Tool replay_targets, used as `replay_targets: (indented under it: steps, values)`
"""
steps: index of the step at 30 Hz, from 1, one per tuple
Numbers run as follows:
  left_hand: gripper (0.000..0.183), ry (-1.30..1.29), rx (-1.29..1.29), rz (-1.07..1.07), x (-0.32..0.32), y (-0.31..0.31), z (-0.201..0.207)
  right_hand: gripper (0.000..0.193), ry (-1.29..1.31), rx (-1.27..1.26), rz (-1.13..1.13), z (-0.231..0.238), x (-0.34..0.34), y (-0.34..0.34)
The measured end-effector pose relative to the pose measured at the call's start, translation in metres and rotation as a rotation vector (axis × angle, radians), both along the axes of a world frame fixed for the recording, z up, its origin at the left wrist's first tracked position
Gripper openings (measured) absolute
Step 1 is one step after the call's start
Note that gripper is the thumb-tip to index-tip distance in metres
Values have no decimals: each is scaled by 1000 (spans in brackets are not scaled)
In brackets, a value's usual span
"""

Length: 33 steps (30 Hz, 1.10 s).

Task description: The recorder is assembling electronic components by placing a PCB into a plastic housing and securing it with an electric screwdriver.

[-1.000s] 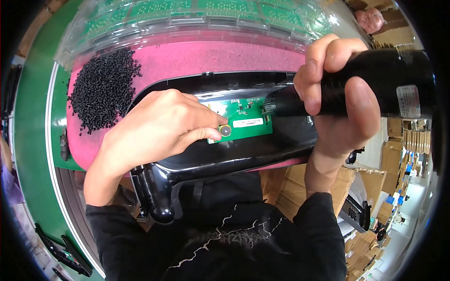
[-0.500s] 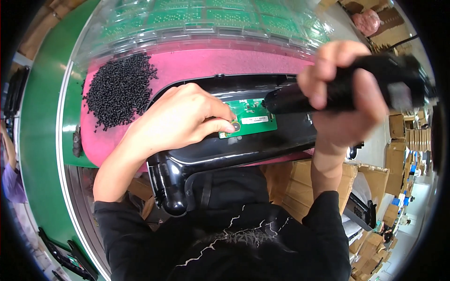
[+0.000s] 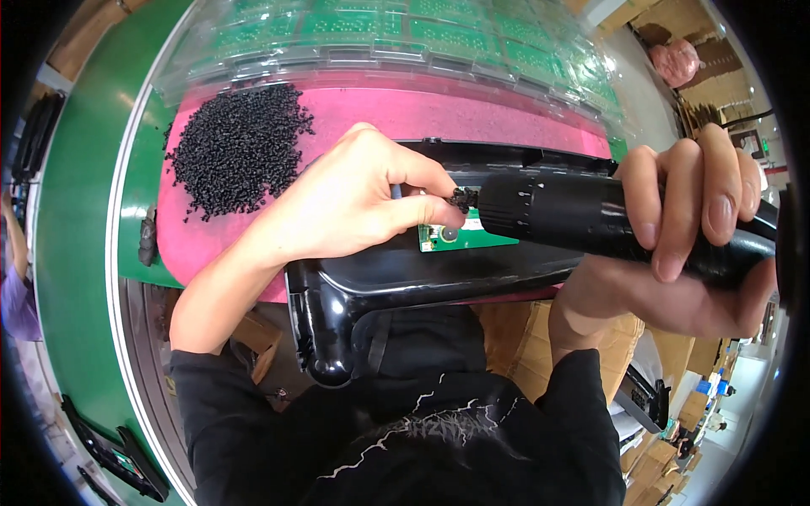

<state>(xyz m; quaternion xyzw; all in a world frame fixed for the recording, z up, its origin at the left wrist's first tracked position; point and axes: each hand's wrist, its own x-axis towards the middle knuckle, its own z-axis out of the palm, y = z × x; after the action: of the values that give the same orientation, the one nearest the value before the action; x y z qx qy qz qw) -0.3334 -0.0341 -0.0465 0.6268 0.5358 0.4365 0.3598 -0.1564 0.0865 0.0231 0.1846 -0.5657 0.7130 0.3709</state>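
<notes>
My right hand (image 3: 696,202) is wrapped round a black electric screwdriver (image 3: 557,211), which lies nearly level with its tip pointing left. Small black screws (image 3: 463,199) cluster at that tip. Thumb and forefinger of my left hand (image 3: 371,194) close on the cluster from the left. Beneath them, a green circuit board (image 3: 485,240) with a round component lies in a glossy black plastic housing (image 3: 396,274). Fingers and screwdriver hide much of the board's upper part.
A heap of small black screws (image 3: 240,148) rests on the pink mat (image 3: 354,105) at the left. Clear plastic trays (image 3: 405,38) with green boards stand behind it. Cardboard boxes (image 3: 519,337) are at the lower right, and a dark lump (image 3: 148,238) lies on the green table.
The screwdriver has swung out to the right and its tip has lifted off the board. My left hand has left the board's left edge and moved to the tip.
</notes>
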Motion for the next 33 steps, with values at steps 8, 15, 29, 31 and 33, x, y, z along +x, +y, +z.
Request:
replay_targets:
  steps: [8, 15, 29, 31, 33]
  values:
    - [18, 388, 324, 231, 4, 4, -11, 41, -45, 73, -54, -9, 9, 11]
    - [15, 293, 290, 172, 4, 8, -12, 35, 45, -76, -94, -13, 18, 14]
    - [16, 93, 162, 176, 2, 3, -10, 36, 35, -138, -4, -13, 22, 16]
    - [16, 145, 203, 179, 2, 4, -11, 38, 24, -107, 14, -13, 23, 17]
    - [19, 224, 282, 214, 5, 7, -10, 39, -28, -51, 6, -10, 23, 20]
